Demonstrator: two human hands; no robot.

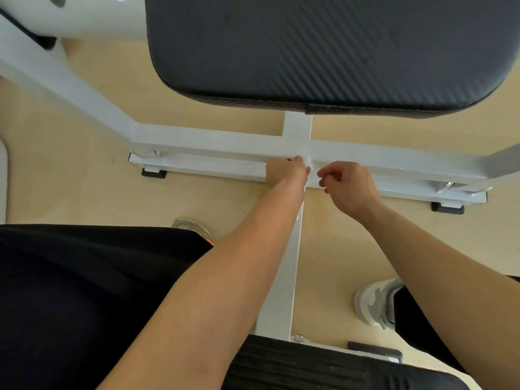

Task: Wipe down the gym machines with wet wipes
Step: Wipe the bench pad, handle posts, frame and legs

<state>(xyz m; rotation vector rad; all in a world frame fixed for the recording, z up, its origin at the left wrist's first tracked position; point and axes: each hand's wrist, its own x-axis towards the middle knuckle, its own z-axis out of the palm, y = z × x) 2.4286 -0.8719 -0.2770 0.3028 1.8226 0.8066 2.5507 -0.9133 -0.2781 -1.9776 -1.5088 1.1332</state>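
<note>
— Gripping a bunched white wet wipe [306, 162] in the left hand [285, 171], fingers closed round it, only a small tuft poking out past the knuckles.
— Pressed against what?
— Against the near edge of the white crossbar [219, 143] of the machine frame, right at the joint with the short upright post [297, 123] under the dark padded seat [323, 52].
— And the right hand [350, 187]?
— Hovering just beside the left, over the lower base bar [213, 168]; fingers curled in toward the palm, thumb tip near the forefinger, grasping nothing visible. Hard to tell whether touching the bar or just above it.
— Touching the wipe?
— No, apart from it by a small gap.
— Anything else around?
— A white centre rail [284, 277] running from the crossbar back toward the body, partly hidden under the left forearm. Black rubber feet [153, 173] under both ends of the base bar, resting on a pale wooden floor [84, 178]. A grey-and-white shoe [375, 304] to the right of the rail, another toe [194, 225] peeping out to the left from behind black clothing [84, 291]. A black ribbed pad [309, 367] at the near end of the rail.
</note>
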